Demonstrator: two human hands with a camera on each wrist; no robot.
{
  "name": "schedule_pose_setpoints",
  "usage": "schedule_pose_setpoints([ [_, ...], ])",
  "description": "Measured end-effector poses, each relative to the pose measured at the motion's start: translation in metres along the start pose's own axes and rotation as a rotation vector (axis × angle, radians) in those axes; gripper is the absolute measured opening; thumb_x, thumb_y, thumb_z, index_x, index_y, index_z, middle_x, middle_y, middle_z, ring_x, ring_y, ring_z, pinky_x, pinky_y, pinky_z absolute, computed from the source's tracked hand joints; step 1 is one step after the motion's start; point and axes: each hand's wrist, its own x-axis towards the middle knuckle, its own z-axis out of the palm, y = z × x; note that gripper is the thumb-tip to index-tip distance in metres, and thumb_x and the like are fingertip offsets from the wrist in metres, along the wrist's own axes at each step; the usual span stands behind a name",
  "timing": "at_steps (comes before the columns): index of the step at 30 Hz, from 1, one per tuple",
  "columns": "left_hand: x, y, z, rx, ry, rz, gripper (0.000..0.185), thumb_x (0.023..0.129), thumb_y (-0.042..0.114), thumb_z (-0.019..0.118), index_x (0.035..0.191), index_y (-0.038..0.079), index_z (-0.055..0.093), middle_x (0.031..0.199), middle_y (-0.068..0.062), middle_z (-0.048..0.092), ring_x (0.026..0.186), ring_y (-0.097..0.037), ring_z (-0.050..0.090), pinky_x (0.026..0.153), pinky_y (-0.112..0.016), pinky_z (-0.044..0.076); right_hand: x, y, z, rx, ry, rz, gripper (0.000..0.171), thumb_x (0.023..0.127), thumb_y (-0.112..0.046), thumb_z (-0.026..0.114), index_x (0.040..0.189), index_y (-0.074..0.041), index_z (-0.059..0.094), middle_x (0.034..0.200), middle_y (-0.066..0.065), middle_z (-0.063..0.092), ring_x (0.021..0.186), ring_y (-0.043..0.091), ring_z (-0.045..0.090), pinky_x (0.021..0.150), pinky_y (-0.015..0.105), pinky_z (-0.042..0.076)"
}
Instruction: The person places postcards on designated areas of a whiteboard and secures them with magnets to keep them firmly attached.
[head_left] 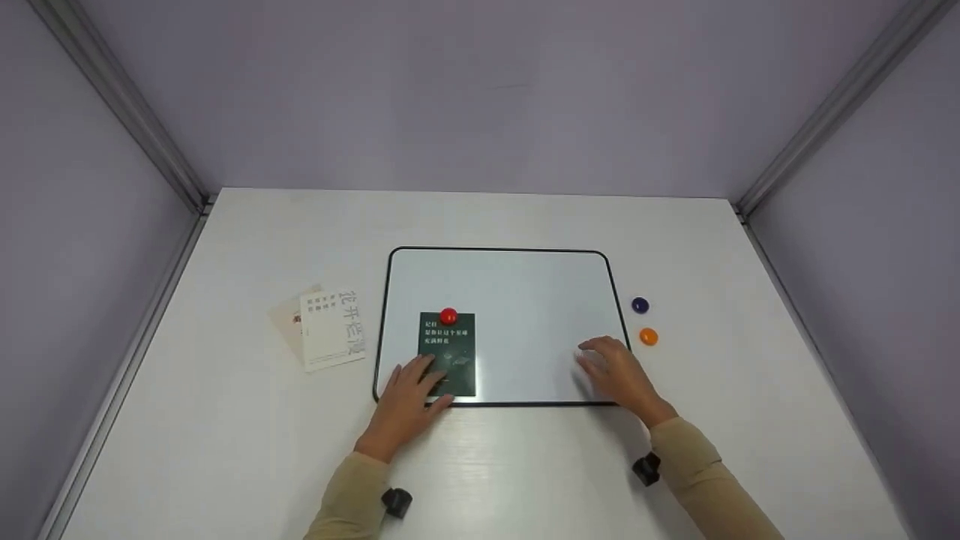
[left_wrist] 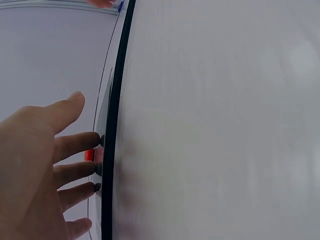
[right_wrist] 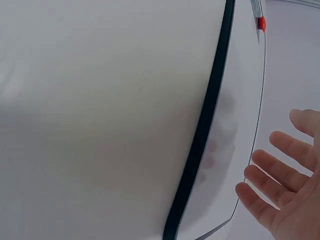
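Pressing flat near the counter's front edge, the left hand (head_left: 409,401) pins the green card (head_left: 447,354), under a red magnet (head_left: 448,316), on the whiteboard (head_left: 525,285); a nudge could skew it. Left wrist view: fingers straight. Right wrist view: right hand (right_wrist: 287,192) open, empty.

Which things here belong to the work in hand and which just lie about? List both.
In hand: whiteboard; green card under the left hand; red magnet on the card; right hand over the board.

Lying about: purple magnet; orange magnet; white cards left of the board.
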Motion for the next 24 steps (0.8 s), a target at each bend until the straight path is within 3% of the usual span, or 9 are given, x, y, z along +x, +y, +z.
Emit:
schedule_pose_setpoints([
  [6,0.000,0.001,-0.001,0.001,0.023,0.021,0.047,0.094,0.040,0.058,0.128,0.007,0.060,0.143,-0.016,0.049,0.139,-0.037,0.039,0.118,-0.057,0.028,-0.010,0.016,-0.002,-0.105,-0.066,-0.027,0.043,0.096,-0.027,0.059,0.134,-0.008,0.053,0.145,0.020,0.047,0.136,0.039,0.044,0.112,0.055,0.038],
  [15,0.002,-0.001,-0.008,0.002,0.071,0.035,0.045,0.094,0.039,0.059,0.125,0.006,0.062,0.138,-0.015,0.054,0.136,-0.033,0.045,0.119,-0.053,0.030,-0.016,0.031,-0.004,-0.227,-0.143,-0.121,0.054,0.096,-0.030,0.057,0.144,-0.009,0.044,0.155,0.020,0.035,0.144,0.042,0.031,0.117,0.058,0.030],
  [24,0.006,-0.009,-0.014,0.004,0.095,-0.014,0.046,0.094,0.037,0.059,0.127,0.005,0.060,0.135,-0.015,0.057,0.133,-0.031,0.049,0.120,-0.048,0.031,-0.019,0.036,0.000,-0.187,-0.205,-0.066,0.061,0.095,-0.038,0.058,0.149,-0.018,0.038,0.161,0.018,0.023,0.149,0.042,0.018,0.120,0.060,0.018],
])
